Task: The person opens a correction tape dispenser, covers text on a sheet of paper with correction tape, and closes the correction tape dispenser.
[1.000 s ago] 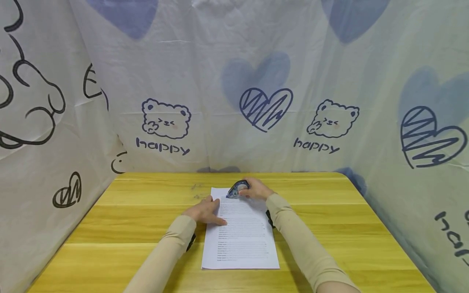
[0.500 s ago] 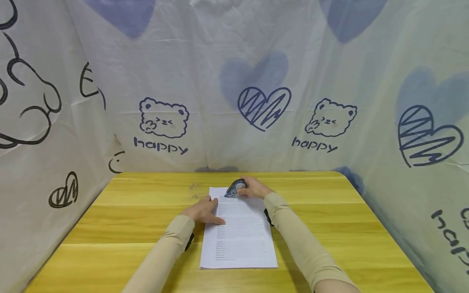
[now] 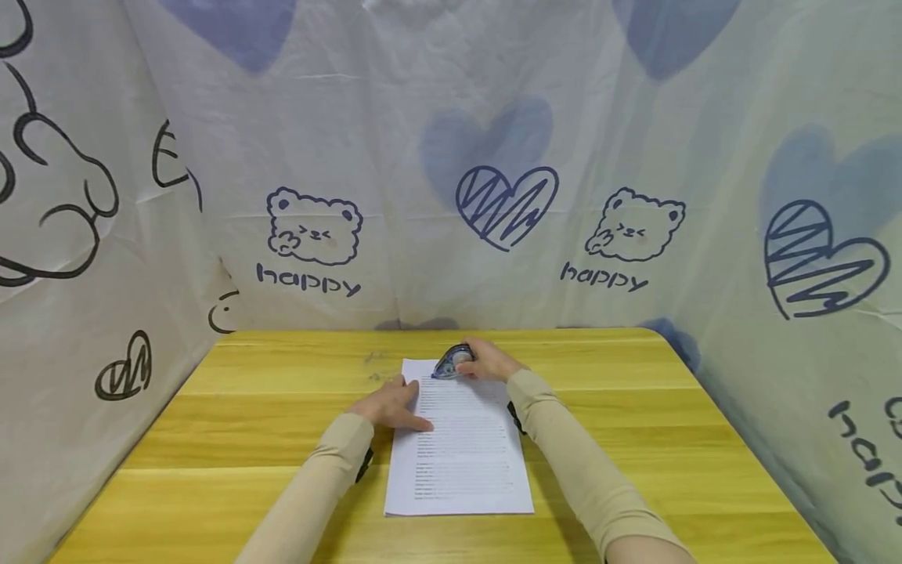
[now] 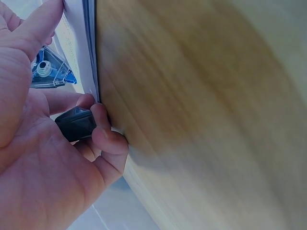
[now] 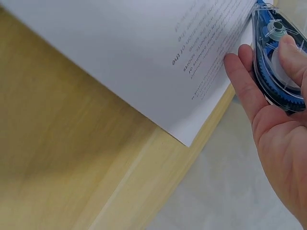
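Observation:
My right hand (image 3: 491,361) grips a blue, clear-cased correction tape (image 3: 454,363), its tip down on a line of print near the top of the white printed paper (image 3: 472,470). In the right wrist view, the thumb presses the flat side of the correction tape (image 5: 276,62). My left hand (image 3: 389,405) rests at the paper's left edge, thumb laid over the sheet. The left wrist view shows its curled fingers holding a small dark cap (image 4: 77,123) beside that edge. The cap is hidden in the head view. Several sheets seem stacked there.
The paper lies on a yellow wood-grain table (image 3: 211,462). The table's far edge runs just beyond the paper's top. A pale curtain (image 3: 402,157) with hearts and bears hangs behind and on both sides. Faint grey marks (image 3: 377,368) show on the tabletop left of the paper.
The head view has shifted very slightly. Both hands, the correction tape and the paper keep practically the same places relative to each other.

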Action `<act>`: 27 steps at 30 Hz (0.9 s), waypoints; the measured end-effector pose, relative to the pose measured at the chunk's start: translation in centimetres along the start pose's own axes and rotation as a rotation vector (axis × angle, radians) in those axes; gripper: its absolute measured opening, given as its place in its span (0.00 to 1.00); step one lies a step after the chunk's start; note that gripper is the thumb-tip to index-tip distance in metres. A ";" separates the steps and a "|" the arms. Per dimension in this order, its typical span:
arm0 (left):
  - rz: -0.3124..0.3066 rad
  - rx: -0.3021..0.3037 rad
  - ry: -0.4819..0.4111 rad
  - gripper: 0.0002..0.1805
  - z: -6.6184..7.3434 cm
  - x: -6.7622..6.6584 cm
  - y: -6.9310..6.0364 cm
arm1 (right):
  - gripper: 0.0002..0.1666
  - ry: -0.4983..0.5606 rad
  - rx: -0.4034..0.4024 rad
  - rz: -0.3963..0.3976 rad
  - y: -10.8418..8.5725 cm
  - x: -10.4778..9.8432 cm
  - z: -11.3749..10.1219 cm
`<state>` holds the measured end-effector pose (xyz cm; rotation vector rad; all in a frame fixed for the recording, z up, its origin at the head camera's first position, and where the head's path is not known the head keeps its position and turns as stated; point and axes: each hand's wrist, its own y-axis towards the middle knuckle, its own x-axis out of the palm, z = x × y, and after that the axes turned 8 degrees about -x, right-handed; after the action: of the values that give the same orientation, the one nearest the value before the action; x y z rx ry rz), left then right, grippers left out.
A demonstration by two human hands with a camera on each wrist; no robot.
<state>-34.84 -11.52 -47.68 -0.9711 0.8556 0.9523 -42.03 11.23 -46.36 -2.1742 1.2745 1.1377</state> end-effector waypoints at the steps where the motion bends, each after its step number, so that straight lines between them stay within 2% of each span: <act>1: -0.002 0.001 -0.002 0.56 0.0 0.0 -0.1 | 0.23 -0.001 -0.001 -0.001 0.0 0.1 0.0; 6: -0.007 -0.001 -0.012 0.56 -0.1 0.1 -0.3 | 0.21 -0.004 -0.002 -0.014 0.0 0.3 0.2; 15: 0.001 -0.015 -0.008 0.56 -0.1 0.3 0.0 | 0.28 -0.005 -0.004 -0.007 -0.1 0.1 0.1; 20: -0.009 -0.025 -0.007 0.56 0.0 0.3 0.1 | 0.23 -0.006 -0.016 -0.017 -0.2 0.0 0.2; 27: 0.002 -0.031 -0.008 0.56 0.0 0.2 0.1 | 0.27 -0.024 -0.006 -0.010 -0.2 -0.3 0.1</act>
<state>-34.85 -11.45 -47.88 -0.9927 0.8371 0.9728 -42.04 11.57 -46.22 -2.1620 1.2501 1.1620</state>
